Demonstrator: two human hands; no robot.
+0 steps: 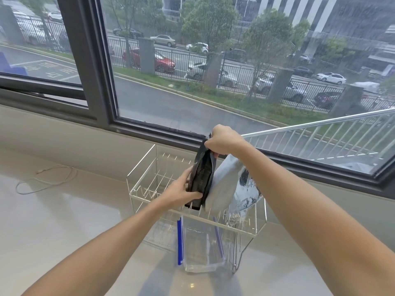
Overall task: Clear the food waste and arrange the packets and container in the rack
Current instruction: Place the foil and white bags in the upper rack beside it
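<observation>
"What were your hands doing?"

"My right hand (222, 141) pinched the top of the black packet (199, 178). My left hand (181, 190) curled round its side. It stood in the rack (239, 224), touching the silver packet (226, 184)."

"And the box?"

"The clear container (201, 248) sat under the rack's top shelf. Next, I think, I needed to let go gently."

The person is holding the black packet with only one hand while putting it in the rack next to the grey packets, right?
Not quite. The head view shows both hands on the black packet: the right hand pinches its top and the left hand grips its side. The rest is right: it goes into the rack next to the grey packets.
</observation>
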